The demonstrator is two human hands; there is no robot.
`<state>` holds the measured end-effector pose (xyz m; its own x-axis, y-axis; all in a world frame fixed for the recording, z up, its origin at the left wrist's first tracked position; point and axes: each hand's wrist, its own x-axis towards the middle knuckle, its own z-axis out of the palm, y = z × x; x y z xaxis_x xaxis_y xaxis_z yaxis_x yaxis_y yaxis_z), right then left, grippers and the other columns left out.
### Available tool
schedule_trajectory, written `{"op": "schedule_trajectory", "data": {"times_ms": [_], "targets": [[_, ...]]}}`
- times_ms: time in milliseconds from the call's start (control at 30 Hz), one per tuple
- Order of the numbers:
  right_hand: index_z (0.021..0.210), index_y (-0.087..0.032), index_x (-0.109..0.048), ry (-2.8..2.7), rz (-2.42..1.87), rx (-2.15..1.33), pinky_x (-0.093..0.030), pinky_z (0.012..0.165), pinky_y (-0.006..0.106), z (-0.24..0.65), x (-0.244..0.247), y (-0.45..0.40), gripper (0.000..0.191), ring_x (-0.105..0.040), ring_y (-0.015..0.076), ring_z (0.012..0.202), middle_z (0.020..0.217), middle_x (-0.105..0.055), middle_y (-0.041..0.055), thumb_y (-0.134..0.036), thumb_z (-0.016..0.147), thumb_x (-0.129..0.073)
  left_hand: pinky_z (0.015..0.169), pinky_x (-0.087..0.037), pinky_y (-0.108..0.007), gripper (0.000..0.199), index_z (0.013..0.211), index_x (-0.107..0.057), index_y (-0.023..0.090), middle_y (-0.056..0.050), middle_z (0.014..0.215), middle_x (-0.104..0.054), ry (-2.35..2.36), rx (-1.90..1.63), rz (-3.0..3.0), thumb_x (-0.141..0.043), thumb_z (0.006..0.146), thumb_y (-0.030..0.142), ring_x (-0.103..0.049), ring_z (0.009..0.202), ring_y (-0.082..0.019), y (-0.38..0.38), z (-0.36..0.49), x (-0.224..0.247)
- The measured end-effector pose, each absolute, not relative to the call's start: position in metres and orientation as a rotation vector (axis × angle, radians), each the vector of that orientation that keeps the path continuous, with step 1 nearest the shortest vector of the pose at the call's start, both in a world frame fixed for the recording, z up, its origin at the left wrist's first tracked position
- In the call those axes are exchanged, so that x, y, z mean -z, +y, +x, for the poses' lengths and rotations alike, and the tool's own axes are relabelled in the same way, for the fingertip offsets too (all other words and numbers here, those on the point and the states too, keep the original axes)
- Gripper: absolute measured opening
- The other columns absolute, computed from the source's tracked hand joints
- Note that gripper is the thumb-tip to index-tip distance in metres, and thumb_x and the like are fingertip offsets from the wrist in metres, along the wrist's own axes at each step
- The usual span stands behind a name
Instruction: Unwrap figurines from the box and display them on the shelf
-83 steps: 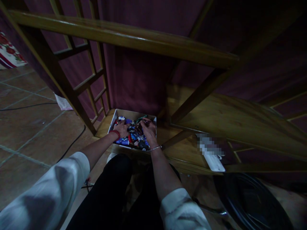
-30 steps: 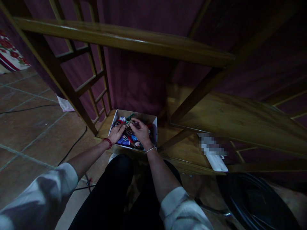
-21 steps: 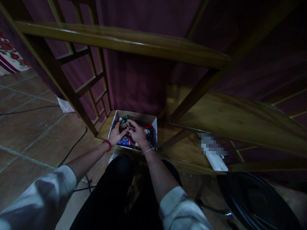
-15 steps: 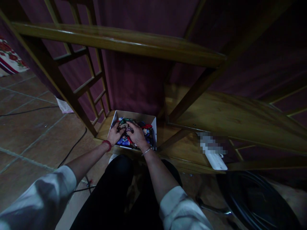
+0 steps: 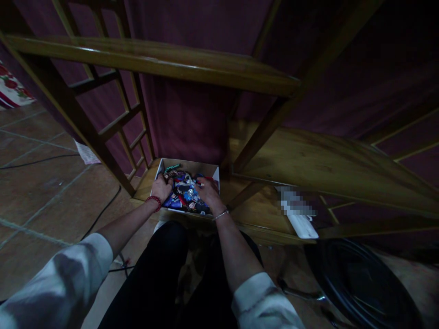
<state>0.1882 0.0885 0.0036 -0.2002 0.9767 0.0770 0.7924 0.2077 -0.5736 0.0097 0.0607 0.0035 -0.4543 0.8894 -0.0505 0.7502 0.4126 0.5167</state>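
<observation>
A white cardboard box (image 5: pixel 190 163) with brown inner walls stands on the low wooden shelf. It is filled with small, colourful flat items (image 5: pixel 185 189), patterned in blue, red, black and green; their exact kind is too small to tell. My left hand (image 5: pixel 161 188), with a red bead bracelet at the wrist, reaches in at the box's left side, fingers apart and touching the items. Over the right part of the pile, my right hand (image 5: pixel 207 192) rests with loosely bent, parted fingers; a thin bracelet circles that wrist. Neither hand visibly grips anything.
A wooden rail (image 5: pixel 154 59) crosses above the box, and a lattice panel (image 5: pixel 126 119) rises at its left. Farther right on the shelf lies a white object (image 5: pixel 303 226), partly blurred out. A round black stool (image 5: pixel 363 278) stands at lower right. Cables (image 5: pixel 103 212) run over the tiled floor.
My hands have moved apart, the left toward the box's left wall and the right toward its right side. More of the pile's middle shows between them. The view has shifted slightly.
</observation>
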Motion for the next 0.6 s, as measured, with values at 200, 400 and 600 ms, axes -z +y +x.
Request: {"op": "schedule_trajectory", "data": {"times_ms": [200, 400, 600], "targets": [[0.099, -0.02, -0.063, -2.172, -1.636, -0.469, -0.034, 0.087, 0.029, 0.193, 0.001, 0.084, 0.03, -0.048, 0.0196, 0.1, 0.098, -0.063, 0.0045, -0.032, 0.071, -0.057, 0.07, -0.044, -0.038, 0.06, 0.126, -0.03, 0.009, -0.018, 0.096, -0.061, 2.478, -0.4, 1.499, -0.033, 0.079, 0.048, -0.06, 0.087, -0.03, 0.063, 0.018, -0.013], [0.092, -0.017, -0.065, -2.194, -1.605, -0.39, -0.031, 0.088, 0.028, 0.193, 0.004, 0.078, 0.025, -0.041, 0.0207, 0.105, 0.102, -0.059, 0.0068, -0.029, 0.072, -0.056, 0.069, -0.044, -0.043, 0.068, 0.134, -0.018, 0.013, -0.02, 0.117, -0.048, 2.502, -0.315, 1.665, -0.035, 0.077, 0.048, -0.057, 0.091, -0.033, 0.051, 0.023, -0.015], [0.084, -0.017, -0.066, -2.112, -1.587, -0.382, -0.032, 0.086, 0.026, 0.189, 0.006, 0.079, 0.02, -0.043, 0.0196, 0.101, 0.094, -0.062, 0.0065, -0.027, 0.073, -0.054, 0.07, -0.045, -0.041, 0.067, 0.134, -0.019, 0.013, -0.019, 0.118, -0.045, 2.515, -0.33, 1.845, -0.039, 0.076, 0.039, -0.055, 0.092, -0.03, 0.03, 0.024, -0.014]]}}
